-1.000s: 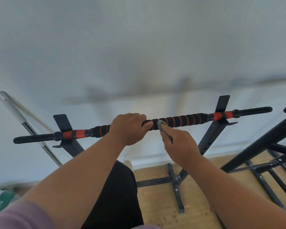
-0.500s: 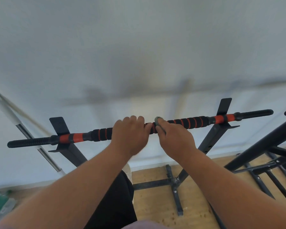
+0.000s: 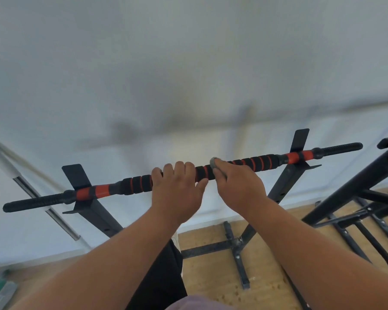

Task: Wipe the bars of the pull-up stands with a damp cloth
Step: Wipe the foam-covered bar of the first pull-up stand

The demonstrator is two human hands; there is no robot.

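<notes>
White wall stood behind as the right hand [image 3: 239, 186] pinched a small grey cloth [image 3: 213, 162] against the bar [image 3: 251, 163], the left hand [image 3: 177, 189] curled over the foam beside it. Bunched so small, the cloth could slip out, and hard pressing might roll the bar in its brackets [image 3: 300, 142].

Bar [image 3: 262, 163] lies bare rightward until the stand's upright bracket [image 3: 300, 139].
</notes>
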